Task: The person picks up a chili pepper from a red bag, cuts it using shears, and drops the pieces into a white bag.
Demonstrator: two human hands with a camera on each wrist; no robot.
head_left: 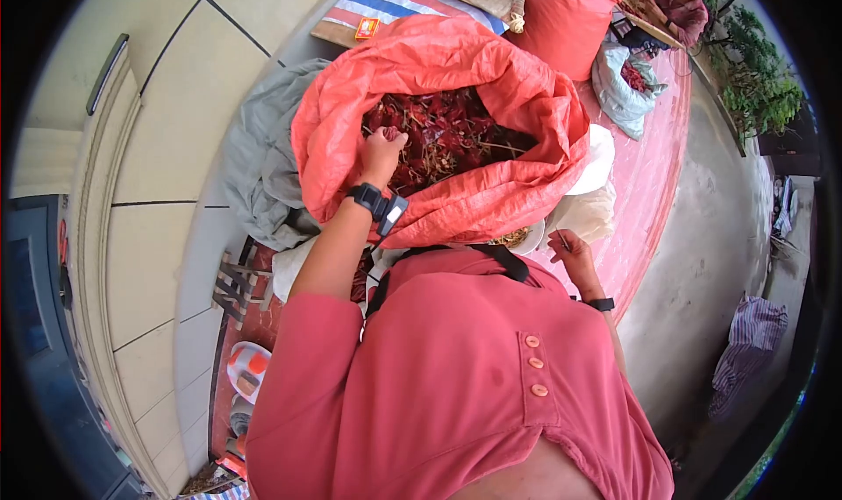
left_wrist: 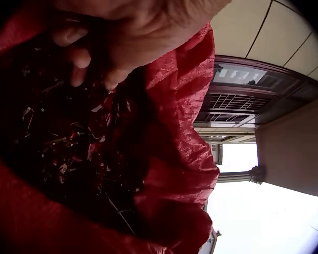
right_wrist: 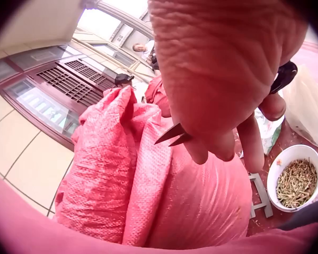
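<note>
A large red woven sack (head_left: 438, 57) (right_wrist: 103, 174) stands with its mouth rolled wide, full of dark red dried peppers (head_left: 438, 132) (left_wrist: 77, 151). Inside the near-left part of that mouth, the left hand (head_left: 381, 158) (left_wrist: 143, 32) curls its fingers round a small bunch of red peppers (head_left: 390, 133). In the left wrist view shadow hides most of what its fingertips touch. Outside the sack, on the right, the right hand (head_left: 575, 263) (right_wrist: 228, 79) holds scissors (right_wrist: 172, 136), the blades slightly apart and a dark handle showing behind the palm.
A white bowl of dry stems (right_wrist: 272, 185) sits on the red floor beside the sack. Behind are another full red sack (head_left: 570, 26), a pale sack of peppers (head_left: 618, 105) and a seated person (head_left: 680, 13). Grey cloth (head_left: 263, 149) lies left; a small stool (head_left: 235, 285) stands nearer.
</note>
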